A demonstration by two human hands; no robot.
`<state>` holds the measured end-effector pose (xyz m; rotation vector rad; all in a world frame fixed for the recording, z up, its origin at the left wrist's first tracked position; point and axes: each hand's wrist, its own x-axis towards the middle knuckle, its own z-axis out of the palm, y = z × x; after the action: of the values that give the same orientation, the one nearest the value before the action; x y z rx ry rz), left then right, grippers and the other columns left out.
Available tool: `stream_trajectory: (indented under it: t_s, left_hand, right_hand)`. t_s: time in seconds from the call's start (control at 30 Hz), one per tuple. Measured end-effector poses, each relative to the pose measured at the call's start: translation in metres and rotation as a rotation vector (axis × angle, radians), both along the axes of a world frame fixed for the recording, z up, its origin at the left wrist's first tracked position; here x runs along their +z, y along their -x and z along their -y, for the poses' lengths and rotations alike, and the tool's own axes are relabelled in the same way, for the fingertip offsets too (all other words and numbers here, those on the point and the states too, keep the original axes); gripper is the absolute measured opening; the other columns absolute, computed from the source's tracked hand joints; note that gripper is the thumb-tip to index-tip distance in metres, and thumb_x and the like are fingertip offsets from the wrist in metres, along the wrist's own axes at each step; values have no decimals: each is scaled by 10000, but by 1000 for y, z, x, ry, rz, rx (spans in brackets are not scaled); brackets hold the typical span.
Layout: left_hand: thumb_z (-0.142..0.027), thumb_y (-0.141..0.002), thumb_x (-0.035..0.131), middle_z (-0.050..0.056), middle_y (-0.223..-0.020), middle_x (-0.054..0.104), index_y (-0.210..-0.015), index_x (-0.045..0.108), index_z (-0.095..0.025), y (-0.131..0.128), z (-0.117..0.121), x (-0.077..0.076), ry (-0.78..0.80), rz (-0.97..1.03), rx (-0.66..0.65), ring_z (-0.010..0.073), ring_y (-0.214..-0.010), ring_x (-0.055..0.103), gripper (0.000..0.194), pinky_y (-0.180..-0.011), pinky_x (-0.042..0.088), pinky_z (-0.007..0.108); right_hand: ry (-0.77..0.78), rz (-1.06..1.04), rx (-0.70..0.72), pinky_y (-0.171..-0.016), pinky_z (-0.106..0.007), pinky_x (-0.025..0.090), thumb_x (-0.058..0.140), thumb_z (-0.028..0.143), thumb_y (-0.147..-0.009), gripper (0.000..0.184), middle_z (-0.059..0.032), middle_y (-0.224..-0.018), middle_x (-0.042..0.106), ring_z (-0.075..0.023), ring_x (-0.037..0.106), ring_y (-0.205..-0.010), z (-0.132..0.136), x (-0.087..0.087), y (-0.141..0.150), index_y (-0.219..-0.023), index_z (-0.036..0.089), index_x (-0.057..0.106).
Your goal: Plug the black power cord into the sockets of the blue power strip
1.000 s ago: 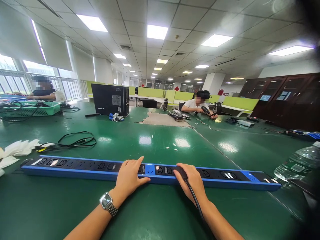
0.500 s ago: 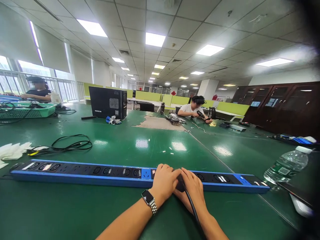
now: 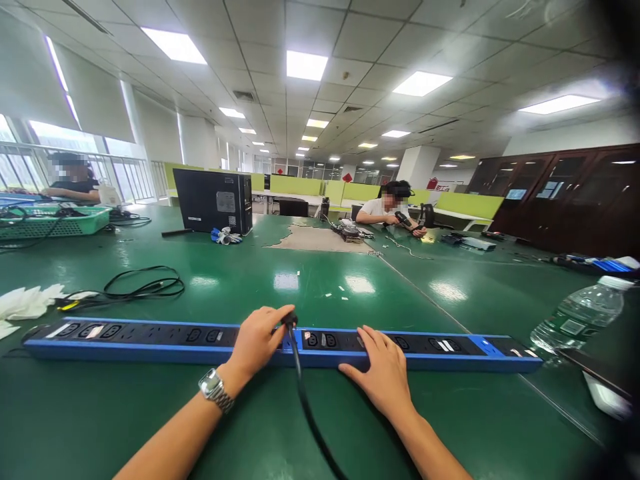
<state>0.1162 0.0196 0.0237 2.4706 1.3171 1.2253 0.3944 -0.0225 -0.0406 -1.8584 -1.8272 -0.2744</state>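
A long blue power strip (image 3: 165, 353) with black socket panels lies across the green table in front of me. My left hand (image 3: 257, 340), wearing a metal-banded watch, pinches a black plug (image 3: 290, 319) between thumb and fingers. The plug is over a blue socket section left of the strip's middle; whether it touches the sockets cannot be made out. From it a thick black cable (image 3: 306, 400) runs down toward me. To the right, my right hand (image 3: 383, 367) grips the strip, its fingers on top and its thumb at the near side.
A clear water bottle (image 3: 580, 315) lies tilted near the strip's right end, beside a dark flat object. Loose black cable (image 3: 145, 287) and white gloves (image 3: 30, 303) are at left. Farther back stand a black computer tower (image 3: 213, 200), a green basket (image 3: 55, 223) and two people seated.
My left hand has moved left along the strip with the plug, away from my right hand. The right hand has spread onto the strip. The cable swung left with the plug.
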Motion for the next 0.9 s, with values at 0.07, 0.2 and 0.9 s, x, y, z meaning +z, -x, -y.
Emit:
stream_trajectory:
  t_s: [0.07,0.2,0.9]
  left_hand:
    - [-184,-869,513,57,-1039,702,-1247,601,-232,12,2,-12,67,-15,-50,199,-948,630,391,-873,507,343]
    - [-190,-844,564,59,-1063,699,-1190,628,-213,10,5,-16,165,-32,-83,198,-971,635,352,-906,501,342]
    - [-402,-720,772,99,-1222,655,-1369,449,-213,21,14,-29,48,-309,135,270,-1131,590,749,-1009,407,439]
  right_hand:
    - [7,-6,-1,-1066,-491,290,617,571,-740,683,-77,-1395,523,-312,424,-1284,0,1,1,-1327,236,511]
    - [23,-5,-4,-1074,-481,286,631,561,-737,697,-75,-1404,520,-308,417,-1292,1,3,1,-1333,220,508]
    - [-157,-94,499,-1011,-473,339,584,331,-864,252,-42,-1032,724,-222,611,-981,-17,45,114,-1096,249,642]
